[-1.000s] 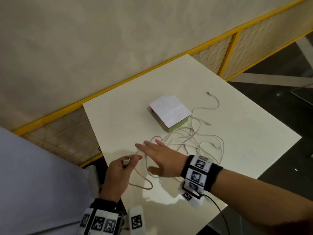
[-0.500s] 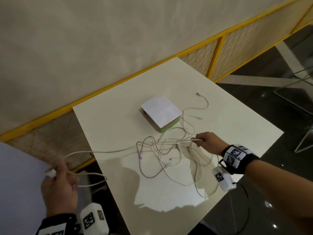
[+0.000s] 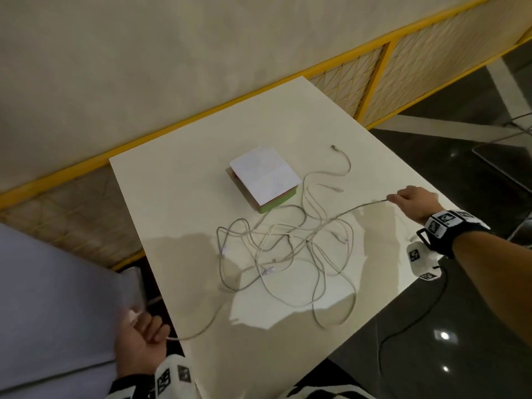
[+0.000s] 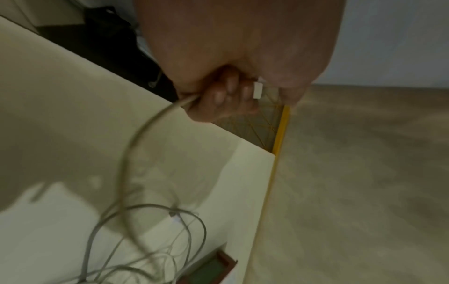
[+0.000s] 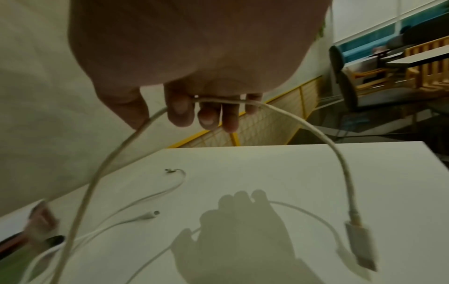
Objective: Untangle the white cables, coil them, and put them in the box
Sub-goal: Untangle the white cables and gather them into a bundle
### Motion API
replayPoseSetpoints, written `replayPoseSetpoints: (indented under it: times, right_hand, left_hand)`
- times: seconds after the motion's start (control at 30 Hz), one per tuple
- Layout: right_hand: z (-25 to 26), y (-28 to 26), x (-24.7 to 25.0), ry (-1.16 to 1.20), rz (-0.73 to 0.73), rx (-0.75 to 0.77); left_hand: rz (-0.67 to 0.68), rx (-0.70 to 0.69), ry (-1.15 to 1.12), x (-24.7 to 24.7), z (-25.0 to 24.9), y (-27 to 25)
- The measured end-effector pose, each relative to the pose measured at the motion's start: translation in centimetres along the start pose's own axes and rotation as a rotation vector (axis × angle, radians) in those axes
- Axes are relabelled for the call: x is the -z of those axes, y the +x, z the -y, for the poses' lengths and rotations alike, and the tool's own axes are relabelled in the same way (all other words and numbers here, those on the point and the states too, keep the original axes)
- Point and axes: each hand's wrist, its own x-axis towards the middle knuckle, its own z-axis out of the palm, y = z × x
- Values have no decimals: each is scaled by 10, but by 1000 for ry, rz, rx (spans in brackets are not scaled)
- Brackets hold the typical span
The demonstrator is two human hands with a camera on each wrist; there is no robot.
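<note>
Gripping one white cable (image 3: 325, 218) at each end, left hand (image 3: 141, 345) near-left, right hand (image 3: 414, 201) far-right, tangled cables (image 3: 288, 254) on desk (image 3: 178, 197), closed box (image 3: 263, 177) beyond.

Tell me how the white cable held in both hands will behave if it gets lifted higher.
Likely floppy: the white cable sags between the left hand and right hand. Probably light, since a finger grip carries it. It may drag the tangle it runs through.

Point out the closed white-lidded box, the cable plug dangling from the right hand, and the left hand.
White-lidded cardboard box (image 3: 264, 174): head view, centre of lid.
White cable plug (image 5: 361, 247): right wrist view, connector body.
Left hand (image 3: 141, 345): head view, back of the fist.
</note>
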Motion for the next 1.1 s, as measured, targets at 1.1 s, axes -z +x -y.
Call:
replayPoseSetpoints:
  times: [1.1]
  right_hand:
    - [105, -49, -29, 615, 15, 108]
  left_hand:
    - [56, -7, 22, -19, 13, 8]
